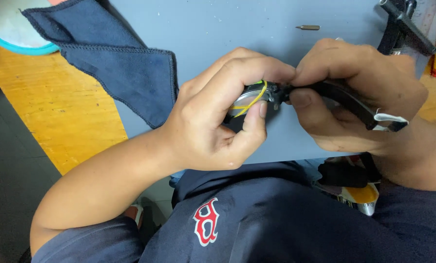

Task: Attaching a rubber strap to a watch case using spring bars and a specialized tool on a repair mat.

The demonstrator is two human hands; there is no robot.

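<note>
Grey counter point(218, 29), watch point(249, 100) with yellow band mid-frame, left hand point(218, 117) fingers clenched on its case, right hand point(359, 92) fingers pinching black strap point(347, 97), blue cloth point(115, 63) upper left, screwdriver bit point(308, 28) top

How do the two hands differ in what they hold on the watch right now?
The left hand wraps the round metal watch case, thumb pressed on the yellow rubber band across it; the right hand pinches the black strap where it meets the case. The left hand's grip hides most of the case; the right hand leaves the strap's end showing. Both are above the grey mat.
</note>
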